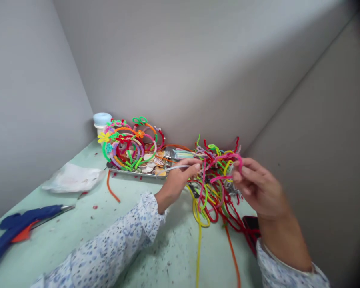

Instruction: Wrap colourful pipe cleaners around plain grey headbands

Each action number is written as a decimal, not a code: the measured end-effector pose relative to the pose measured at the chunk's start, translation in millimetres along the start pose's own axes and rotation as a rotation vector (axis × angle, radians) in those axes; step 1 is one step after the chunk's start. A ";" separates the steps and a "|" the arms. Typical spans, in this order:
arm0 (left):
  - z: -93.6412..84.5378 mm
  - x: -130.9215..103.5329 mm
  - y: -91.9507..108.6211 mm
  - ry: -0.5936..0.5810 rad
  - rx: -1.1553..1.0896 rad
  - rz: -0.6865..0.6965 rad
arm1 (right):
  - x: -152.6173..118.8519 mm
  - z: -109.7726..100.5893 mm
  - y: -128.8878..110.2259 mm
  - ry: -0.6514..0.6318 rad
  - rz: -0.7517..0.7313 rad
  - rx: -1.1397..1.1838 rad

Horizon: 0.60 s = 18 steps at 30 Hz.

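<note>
My right hand is closed in a pinch on a bright pink pipe cleaner, which bends in a loop near the fingertips. To its left my left hand has its fingers and thumb brought together. A thin whitish strip runs beside those fingers and seems to be held there, though its far end is hidden. Under and behind both hands lies a tangled heap of pipe cleaners in red, yellow, green and pink. Long yellow and orange strands trail from it toward the front.
Pipe-cleaner headbands with flowers stand on a metal tray holding flat, shell-like pieces. A blue-lidded container is behind. A plastic bag and a blue glue gun lie left. A dark object sits right. Grey walls enclose the table.
</note>
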<state>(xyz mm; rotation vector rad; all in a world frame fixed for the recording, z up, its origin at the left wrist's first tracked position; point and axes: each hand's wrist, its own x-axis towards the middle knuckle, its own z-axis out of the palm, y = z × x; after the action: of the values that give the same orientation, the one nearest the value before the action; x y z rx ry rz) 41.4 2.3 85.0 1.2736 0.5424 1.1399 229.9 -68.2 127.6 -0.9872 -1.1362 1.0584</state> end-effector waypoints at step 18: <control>-35.4 -5.9 23.1 0.043 0.165 -0.036 | 1.3 36.4 23.6 -0.326 0.041 -0.959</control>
<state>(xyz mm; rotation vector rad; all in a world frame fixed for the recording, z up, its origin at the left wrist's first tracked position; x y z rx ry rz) 0.9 10.8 95.3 1.3772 0.7011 1.1126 190.9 -59.4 110.6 -1.6063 -1.9788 0.6899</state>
